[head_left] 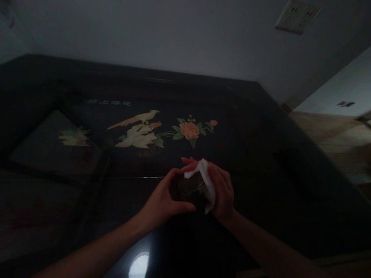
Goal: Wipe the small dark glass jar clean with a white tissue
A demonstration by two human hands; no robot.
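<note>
Between both hands is a dark, round, glassy object with a shiny rim; the dim light hides its exact kind. My left hand is closed around its left side, thumb in front and fingers behind. A white tissue is pressed to the right side of the object by my right hand, its fingers curled over it. Both hands are above a glossy black surface, near an inlaid orange flower.
An inlaid bird and pale characters decorate the black surface. A dark framed panel is at the left. Behind rises a grey wall with a socket plate. Brownish floor shows at right.
</note>
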